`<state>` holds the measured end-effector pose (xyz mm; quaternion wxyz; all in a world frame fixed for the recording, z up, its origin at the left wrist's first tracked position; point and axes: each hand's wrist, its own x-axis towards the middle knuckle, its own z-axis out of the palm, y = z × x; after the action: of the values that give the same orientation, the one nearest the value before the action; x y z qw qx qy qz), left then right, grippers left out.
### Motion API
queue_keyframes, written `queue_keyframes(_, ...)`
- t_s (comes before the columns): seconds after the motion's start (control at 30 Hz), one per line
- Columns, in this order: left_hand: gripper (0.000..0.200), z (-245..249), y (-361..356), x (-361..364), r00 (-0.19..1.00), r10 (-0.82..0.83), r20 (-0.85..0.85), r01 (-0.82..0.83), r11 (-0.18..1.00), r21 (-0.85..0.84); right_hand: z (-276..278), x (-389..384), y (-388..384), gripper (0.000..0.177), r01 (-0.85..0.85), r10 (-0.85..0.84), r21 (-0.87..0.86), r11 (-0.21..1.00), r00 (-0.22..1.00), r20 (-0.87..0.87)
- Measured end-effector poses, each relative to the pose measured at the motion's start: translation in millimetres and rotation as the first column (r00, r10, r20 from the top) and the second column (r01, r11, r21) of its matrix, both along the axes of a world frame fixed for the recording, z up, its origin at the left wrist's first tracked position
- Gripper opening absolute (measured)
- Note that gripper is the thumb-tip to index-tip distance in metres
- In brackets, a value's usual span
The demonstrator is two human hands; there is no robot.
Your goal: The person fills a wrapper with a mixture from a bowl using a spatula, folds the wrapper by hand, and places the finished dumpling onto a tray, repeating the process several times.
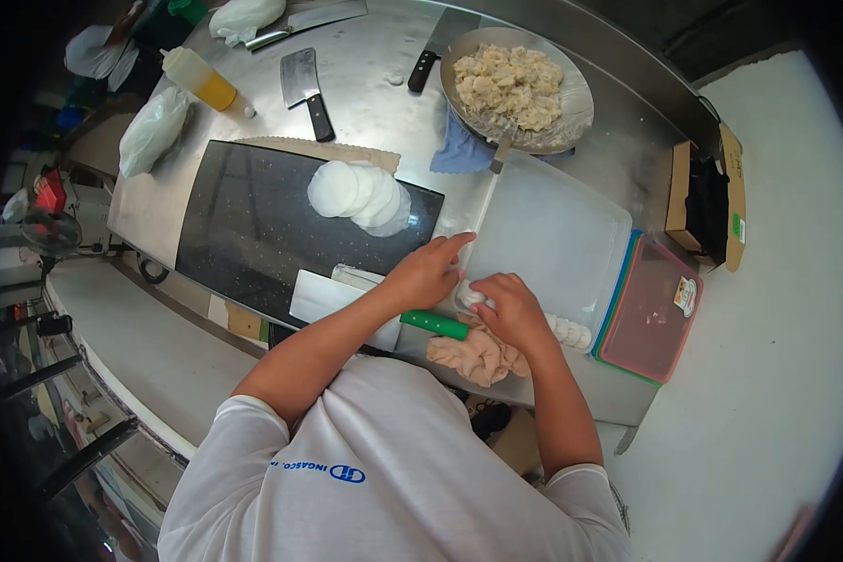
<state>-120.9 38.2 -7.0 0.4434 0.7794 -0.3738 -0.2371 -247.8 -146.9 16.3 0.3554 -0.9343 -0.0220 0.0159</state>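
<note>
My right hand [512, 309] is closed on a small white dumpling [476, 296] at the near left corner of a translucent white plastic tray [553, 234]. Just left of it is my left hand [428, 273], its index finger stretched out towards the tray's rim and its fingers apart, with nothing visible in it. A row of white dumplings [569, 332] lies along the tray's near side, partly hidden by my right hand. Beneath my left forearm are a wide-bladed cleaver with a green handle [434, 324] and a crumpled peach cloth [478, 354].
A black speckled board [253, 215] holds a fan of round white wrappers [361, 195]. Beyond the tray stands a metal bowl of pale filling [510, 89] on a blue cloth [461, 145]. A black-handled cleaver [302, 84], a squeeze bottle [199, 79] and stacked coloured lids [651, 309] lie around.
</note>
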Motion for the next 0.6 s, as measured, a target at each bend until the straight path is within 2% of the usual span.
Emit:
queue_keyframes(0.07, 0.065, 6, 1, 1, 0.999, 0.009, -0.048, -0.007, 0.999, 0.051, 8, 7, -3, 0.032, -0.035, 0.032, -0.017, 0.999, 0.985, -0.167)
queue_keyframes(0.3, 0.064, 8, -1, -7, 1.000, 0.017, -0.022, -0.016, 0.998, 0.055, 7, 11, -11, 0.034, -0.124, 0.112, -0.048, 0.991, 0.972, -0.206)
queue_keyframes(0.37, 0.066, 2, -3, -11, 0.997, 0.049, -0.056, -0.047, 0.998, 0.048, 9, 10, -18, 0.034, -0.188, 0.161, -0.064, 0.980, 0.942, -0.296)
queue_keyframes(0.5, 0.068, 3, -5, -11, 0.999, 0.032, -0.032, -0.031, 0.998, 0.053, 17, 10, -23, 0.039, -0.177, 0.144, -0.066, 0.982, 0.927, -0.346)
queue_keyframes(0.57, 0.067, 8, -3, -9, 0.999, 0.026, -0.045, -0.023, 0.997, 0.073, 20, 9, -24, 0.045, -0.177, 0.178, 0.037, 0.983, 0.907, -0.383)
queue_keyframes(0.6, 0.067, 10, -2, -7, 0.999, 0.015, -0.049, -0.011, 0.997, 0.072, 24, 7, -29, 0.045, -0.166, 0.167, 0.037, 0.985, 0.907, -0.387)
